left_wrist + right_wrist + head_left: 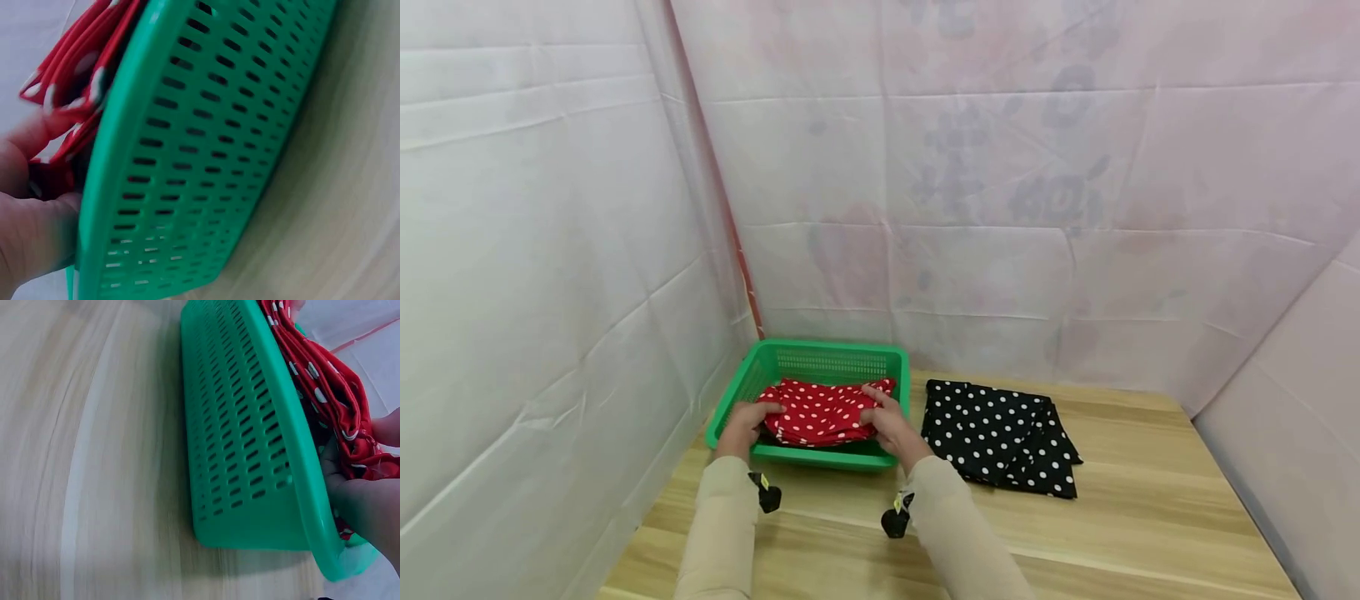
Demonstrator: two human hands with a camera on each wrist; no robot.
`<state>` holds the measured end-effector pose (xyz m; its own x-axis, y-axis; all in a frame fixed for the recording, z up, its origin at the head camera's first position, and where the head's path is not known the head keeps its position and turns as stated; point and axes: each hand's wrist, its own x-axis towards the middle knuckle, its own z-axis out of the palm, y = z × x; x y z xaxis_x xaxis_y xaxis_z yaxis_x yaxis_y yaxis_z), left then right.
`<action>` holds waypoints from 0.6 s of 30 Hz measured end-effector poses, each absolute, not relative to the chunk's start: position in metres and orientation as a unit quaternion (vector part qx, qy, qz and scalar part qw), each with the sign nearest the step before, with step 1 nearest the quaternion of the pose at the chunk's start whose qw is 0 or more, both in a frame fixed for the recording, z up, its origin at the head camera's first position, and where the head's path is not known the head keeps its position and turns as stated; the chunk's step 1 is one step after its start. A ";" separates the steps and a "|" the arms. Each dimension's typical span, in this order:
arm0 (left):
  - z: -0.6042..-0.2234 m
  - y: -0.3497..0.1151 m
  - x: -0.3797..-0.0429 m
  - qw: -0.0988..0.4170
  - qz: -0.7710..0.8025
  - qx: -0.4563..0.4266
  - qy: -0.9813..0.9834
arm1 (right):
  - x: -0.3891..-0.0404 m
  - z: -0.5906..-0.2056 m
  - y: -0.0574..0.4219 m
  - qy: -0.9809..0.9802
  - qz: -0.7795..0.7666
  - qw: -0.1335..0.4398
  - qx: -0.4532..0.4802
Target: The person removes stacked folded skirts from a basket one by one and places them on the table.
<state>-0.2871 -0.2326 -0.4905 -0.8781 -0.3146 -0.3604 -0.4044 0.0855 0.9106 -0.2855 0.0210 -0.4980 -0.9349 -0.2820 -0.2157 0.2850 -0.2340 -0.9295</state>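
A folded red cloth with white polka dots (820, 411) lies in a green plastic basket (831, 457) at the table's back left. My left hand (743, 425) pinches its left edge, thumb and fingers on the folded layers, as the left wrist view also shows at the cloth's stacked folds (81, 69). On the opposite side my right hand (891, 425) grips the right edge, just inside the basket rim (294, 462). Several layers of the cloth (334, 394) show in the right wrist view. The basket's floor is mostly hidden under the cloth.
A black cloth with white polka dots (1000, 437) lies folded on the wooden table (1150, 500), right of the basket. White sheeting (970, 250) hangs behind the table and along both sides. A small black device (895, 521) hangs at the right wrist.
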 end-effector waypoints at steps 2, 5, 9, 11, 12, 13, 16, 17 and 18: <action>-0.492 -0.234 -0.284 0.043 0.638 -0.226 0.735 | -0.285 -0.498 0.025 0.613 -0.771 0.169 -0.013; -0.493 -0.232 -0.282 0.051 0.659 -0.209 0.721 | -0.284 -0.498 0.031 0.640 -0.752 0.151 -0.036; -0.489 -0.229 -0.282 0.047 0.667 -0.217 0.711 | -0.284 -0.492 0.040 0.657 -0.741 0.131 -0.046; -0.486 -0.228 -0.282 0.043 0.659 -0.224 0.717 | -0.285 -0.486 0.042 0.659 -0.741 0.118 -0.045; -0.484 -0.228 -0.282 0.043 0.653 -0.226 0.721 | -0.286 -0.484 0.043 0.657 -0.744 0.112 -0.047; -0.483 -0.227 -0.282 0.044 0.650 -0.226 0.725 | -0.286 -0.481 0.044 0.655 -0.747 0.108 -0.052; -0.481 -0.228 -0.282 0.058 0.631 -0.225 0.740 | -0.285 -0.473 0.046 0.656 -0.744 0.098 -0.074; -0.481 -0.228 -0.281 0.063 0.625 -0.220 0.747 | -0.284 -0.471 0.048 0.656 -0.743 0.097 -0.083; -0.480 -0.228 -0.280 0.066 0.617 -0.214 0.754 | -0.283 -0.469 0.049 0.657 -0.742 0.097 -0.092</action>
<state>-0.2796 -0.2280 -0.4802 -0.8995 -0.2410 -0.3644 -0.4048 0.1459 0.9027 -0.2830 0.0488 -0.4689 -0.9645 -0.2639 0.0095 0.0226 -0.1186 -0.9927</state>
